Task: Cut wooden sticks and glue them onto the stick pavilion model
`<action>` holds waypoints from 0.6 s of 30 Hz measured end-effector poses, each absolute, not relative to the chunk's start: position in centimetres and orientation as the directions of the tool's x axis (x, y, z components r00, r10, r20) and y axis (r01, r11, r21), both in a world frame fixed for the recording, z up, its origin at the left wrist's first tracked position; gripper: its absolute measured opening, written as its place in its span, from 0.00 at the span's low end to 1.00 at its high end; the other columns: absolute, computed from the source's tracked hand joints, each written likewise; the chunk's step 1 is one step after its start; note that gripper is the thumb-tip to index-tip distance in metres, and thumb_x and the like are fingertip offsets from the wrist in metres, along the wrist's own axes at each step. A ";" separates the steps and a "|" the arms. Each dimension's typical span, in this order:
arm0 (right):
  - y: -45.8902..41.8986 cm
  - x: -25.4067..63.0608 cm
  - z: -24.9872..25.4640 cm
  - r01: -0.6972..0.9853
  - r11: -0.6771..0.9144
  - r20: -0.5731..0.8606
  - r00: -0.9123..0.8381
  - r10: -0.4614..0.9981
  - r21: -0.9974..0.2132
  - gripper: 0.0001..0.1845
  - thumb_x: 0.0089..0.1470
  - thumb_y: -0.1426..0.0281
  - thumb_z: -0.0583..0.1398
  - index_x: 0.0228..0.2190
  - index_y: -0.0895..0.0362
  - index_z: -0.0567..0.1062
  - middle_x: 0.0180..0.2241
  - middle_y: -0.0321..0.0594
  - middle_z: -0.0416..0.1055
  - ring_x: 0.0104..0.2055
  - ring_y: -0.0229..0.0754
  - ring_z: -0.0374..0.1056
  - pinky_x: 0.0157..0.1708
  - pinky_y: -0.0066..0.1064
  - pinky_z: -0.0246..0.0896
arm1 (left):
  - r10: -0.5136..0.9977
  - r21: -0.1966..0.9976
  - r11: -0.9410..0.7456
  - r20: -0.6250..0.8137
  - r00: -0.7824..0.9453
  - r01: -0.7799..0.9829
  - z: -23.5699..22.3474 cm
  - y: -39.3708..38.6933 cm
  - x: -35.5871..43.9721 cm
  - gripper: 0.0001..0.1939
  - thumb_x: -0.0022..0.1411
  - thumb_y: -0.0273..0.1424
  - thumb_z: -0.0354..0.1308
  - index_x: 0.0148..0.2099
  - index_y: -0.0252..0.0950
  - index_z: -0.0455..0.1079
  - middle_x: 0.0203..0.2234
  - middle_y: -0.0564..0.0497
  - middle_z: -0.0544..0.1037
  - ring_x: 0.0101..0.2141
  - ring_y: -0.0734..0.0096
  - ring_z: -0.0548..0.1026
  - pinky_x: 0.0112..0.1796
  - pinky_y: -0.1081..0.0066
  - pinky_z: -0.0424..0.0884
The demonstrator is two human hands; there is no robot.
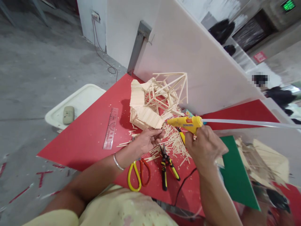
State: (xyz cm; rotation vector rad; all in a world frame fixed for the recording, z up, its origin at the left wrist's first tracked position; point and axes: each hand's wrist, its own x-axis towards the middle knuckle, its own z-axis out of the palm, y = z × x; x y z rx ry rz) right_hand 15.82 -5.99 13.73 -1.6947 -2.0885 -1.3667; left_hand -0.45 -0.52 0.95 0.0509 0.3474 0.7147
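A yellow hot glue gun with a long clear glue stick out of its back is gripped in my right hand. Its nozzle points left, close to the fingertips of my left hand. Those fingers are pinched together at the lower edge of a model built of thin wooden sticks; whatever sits between them is too small to make out. The model has slatted, stick-covered surfaces at the left and front and an open stick frame behind. Loose cut sticks lie scattered beneath both hands.
On the red tabletop are a clear ruler, yellow-and-red-handled scissors and black-and-yellow pliers. A white panel stands behind. A green board is at right, a white tray at left.
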 end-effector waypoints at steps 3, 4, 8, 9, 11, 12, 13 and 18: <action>-6.0 15.9 13.6 0.822 -0.051 0.596 -0.367 0.714 0.567 0.09 0.53 0.69 0.59 0.37 0.59 0.73 0.27 0.38 0.70 0.26 0.37 0.60 0.27 0.30 0.47 | 0.649 0.156 0.757 -0.286 0.705 -0.634 0.9 -0.5 -0.5 0.02 0.55 0.21 0.65 0.33 0.28 0.74 0.24 0.50 0.77 0.24 0.80 0.75 0.21 0.84 0.66; -6.0 16.0 13.6 0.820 -0.062 0.602 -0.364 0.711 0.568 0.08 0.53 0.69 0.59 0.36 0.59 0.73 0.27 0.38 0.71 0.26 0.37 0.60 0.27 0.30 0.47 | 0.648 0.152 0.758 -0.284 0.706 -0.634 1.0 -0.5 -0.5 0.02 0.55 0.21 0.64 0.33 0.28 0.74 0.24 0.50 0.77 0.24 0.80 0.75 0.21 0.83 0.67; -6.3 16.4 13.5 0.824 -0.106 0.643 -0.346 0.683 0.556 0.05 0.52 0.68 0.60 0.30 0.57 0.71 0.27 0.37 0.70 0.26 0.37 0.60 0.26 0.30 0.46 | 0.644 0.153 0.761 -0.294 0.706 -0.631 1.3 -0.5 -0.8 0.03 0.54 0.22 0.65 0.34 0.28 0.75 0.25 0.49 0.78 0.25 0.79 0.76 0.22 0.83 0.68; -6.5 16.4 13.5 0.829 -0.107 0.650 -0.343 0.678 0.549 0.04 0.51 0.68 0.60 0.30 0.57 0.71 0.27 0.38 0.70 0.26 0.37 0.61 0.26 0.30 0.47 | 0.642 0.156 0.763 -0.298 0.706 -0.628 1.3 -0.5 -0.8 0.03 0.54 0.21 0.65 0.34 0.27 0.75 0.25 0.49 0.78 0.25 0.79 0.76 0.22 0.83 0.68; -6.8 16.4 13.6 0.837 -0.094 0.648 -0.341 0.681 0.539 0.04 0.51 0.69 0.60 0.30 0.56 0.70 0.28 0.38 0.71 0.27 0.37 0.62 0.27 0.29 0.48 | 0.638 0.162 0.766 -0.303 0.708 -0.622 1.4 -0.5 -0.9 0.03 0.53 0.21 0.65 0.34 0.27 0.76 0.24 0.49 0.78 0.24 0.80 0.75 0.22 0.83 0.68; -6.9 16.4 13.6 0.840 -0.087 0.643 -0.340 0.687 0.536 0.03 0.50 0.69 0.60 0.29 0.56 0.70 0.28 0.38 0.71 0.27 0.37 0.62 0.27 0.29 0.48 | 0.637 0.165 0.768 -0.303 0.709 -0.619 1.4 -0.5 -0.9 0.03 0.53 0.21 0.65 0.33 0.27 0.76 0.24 0.49 0.78 0.24 0.80 0.75 0.22 0.83 0.68; -6.9 16.4 13.6 0.839 -0.081 0.637 -0.341 0.692 0.538 0.03 0.50 0.70 0.60 0.29 0.56 0.70 0.28 0.38 0.71 0.27 0.37 0.63 0.27 0.29 0.48 | 0.636 0.168 0.769 -0.302 0.710 -0.617 1.4 -0.5 -0.9 0.03 0.53 0.21 0.65 0.33 0.27 0.76 0.23 0.48 0.78 0.23 0.80 0.74 0.22 0.83 0.68; -6.9 16.2 13.4 0.838 -0.085 0.633 -0.336 0.697 0.539 0.05 0.48 0.70 0.60 0.31 0.56 0.71 0.28 0.38 0.71 0.25 0.37 0.60 0.26 0.30 0.47 | 0.636 0.167 0.767 -0.321 0.702 -0.619 1.1 -0.5 -0.8 0.04 0.52 0.22 0.67 0.32 0.28 0.75 0.23 0.49 0.78 0.24 0.80 0.75 0.23 0.83 0.68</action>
